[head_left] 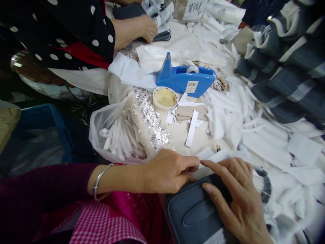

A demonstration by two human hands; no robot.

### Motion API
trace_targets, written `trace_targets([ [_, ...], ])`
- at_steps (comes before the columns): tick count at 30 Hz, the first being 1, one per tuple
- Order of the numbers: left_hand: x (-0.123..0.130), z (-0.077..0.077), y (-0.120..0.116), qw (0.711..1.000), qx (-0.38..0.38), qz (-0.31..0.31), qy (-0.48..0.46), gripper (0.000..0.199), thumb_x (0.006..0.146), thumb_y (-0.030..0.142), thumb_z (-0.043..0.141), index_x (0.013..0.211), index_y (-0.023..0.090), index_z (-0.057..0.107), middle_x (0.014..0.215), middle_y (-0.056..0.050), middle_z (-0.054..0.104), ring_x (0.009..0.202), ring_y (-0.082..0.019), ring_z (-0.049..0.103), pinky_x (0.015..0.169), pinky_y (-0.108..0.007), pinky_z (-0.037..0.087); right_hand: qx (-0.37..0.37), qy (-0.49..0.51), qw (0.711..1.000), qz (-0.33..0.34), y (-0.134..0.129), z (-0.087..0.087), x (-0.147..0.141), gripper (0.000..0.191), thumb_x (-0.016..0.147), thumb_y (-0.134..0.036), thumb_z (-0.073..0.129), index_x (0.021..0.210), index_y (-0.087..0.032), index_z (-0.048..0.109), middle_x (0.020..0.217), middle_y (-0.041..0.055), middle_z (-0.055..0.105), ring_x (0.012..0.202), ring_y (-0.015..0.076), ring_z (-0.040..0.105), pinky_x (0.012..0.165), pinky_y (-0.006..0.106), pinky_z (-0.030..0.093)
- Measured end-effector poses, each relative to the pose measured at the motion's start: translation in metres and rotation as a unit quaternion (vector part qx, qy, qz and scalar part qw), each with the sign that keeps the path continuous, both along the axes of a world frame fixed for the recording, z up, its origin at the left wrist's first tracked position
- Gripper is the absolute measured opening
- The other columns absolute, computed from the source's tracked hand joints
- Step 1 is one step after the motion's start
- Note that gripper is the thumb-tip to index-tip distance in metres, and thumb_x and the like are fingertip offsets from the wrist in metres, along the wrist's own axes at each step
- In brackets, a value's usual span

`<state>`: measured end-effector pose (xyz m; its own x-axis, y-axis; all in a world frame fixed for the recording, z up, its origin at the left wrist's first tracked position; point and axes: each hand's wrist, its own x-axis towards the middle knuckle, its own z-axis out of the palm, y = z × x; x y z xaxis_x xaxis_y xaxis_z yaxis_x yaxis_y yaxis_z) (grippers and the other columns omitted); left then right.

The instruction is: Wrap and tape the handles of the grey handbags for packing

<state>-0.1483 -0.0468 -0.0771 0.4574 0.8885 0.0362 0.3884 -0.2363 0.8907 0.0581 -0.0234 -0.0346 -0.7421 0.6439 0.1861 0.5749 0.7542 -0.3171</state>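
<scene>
A dark blue-grey leather bag (196, 208) with a stitched oval flap shape lies in front of me at the lower edge. My left hand (169, 171), a silver bangle on its wrist, is at the bag's far edge. Its fingers are curled together, and whatever is between them is hidden. My right hand (240, 196) rests over the bag's right part, thumb on the leather and index finger stretched toward my left fingertips. White paper or foam pieces lie just beyond both hands.
A blue tape dispenser (177, 79), a round tub of yellowish paste (165, 98) and paper strips (192, 128) lie ahead. Left is a plastic bag of white rolls (122, 137). Stacked dark bags (291, 74) stand right. A co-worker's hand (148, 28) works at the top.
</scene>
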Motion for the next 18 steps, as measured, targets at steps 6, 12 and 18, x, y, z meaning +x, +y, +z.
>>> trace_targets([
  [6, -0.002, 0.001, -0.018, 0.994, 0.004, -0.039, -0.102, 0.024, 0.092, 0.039, 0.051, 0.097, 0.016, 0.059, 0.083, -0.002, 0.061, 0.075, -0.013, 0.057, 0.066, -0.021, 0.040, -0.003, 0.017, 1.000, 0.009, 0.002, -0.002, 0.000, 0.012, 0.089, -0.026, 0.055, 0.098, -0.019, 0.057, 0.086, 0.0046, 0.045, 0.081, 0.0210, 0.042, 0.073, 0.041, 0.031],
  [12, 0.000, 0.000, -0.021, 0.996, -0.030, -0.008, -0.088, 0.024, 0.087, 0.041, 0.059, 0.088, 0.017, 0.059, 0.080, -0.001, 0.056, 0.075, -0.014, 0.054, 0.071, -0.024, 0.042, -0.034, 0.002, 0.999, 0.012, 0.002, -0.005, -0.006, 0.008, 0.090, -0.027, 0.055, 0.090, -0.019, 0.054, 0.084, 0.0033, 0.042, 0.081, 0.0204, 0.040, 0.072, 0.039, 0.030],
  [18, 0.018, -0.013, 0.018, 0.985, -0.087, 0.078, -0.130, 0.028, 0.089, 0.022, 0.048, 0.115, 0.018, 0.057, 0.119, -0.009, 0.056, 0.114, -0.021, 0.050, 0.104, -0.036, 0.037, -0.066, 0.028, 0.997, -0.006, 0.001, -0.001, -0.008, 0.010, 0.091, -0.028, 0.053, 0.087, -0.020, 0.052, 0.084, 0.0026, 0.043, 0.083, 0.0202, 0.040, 0.076, 0.040, 0.030],
])
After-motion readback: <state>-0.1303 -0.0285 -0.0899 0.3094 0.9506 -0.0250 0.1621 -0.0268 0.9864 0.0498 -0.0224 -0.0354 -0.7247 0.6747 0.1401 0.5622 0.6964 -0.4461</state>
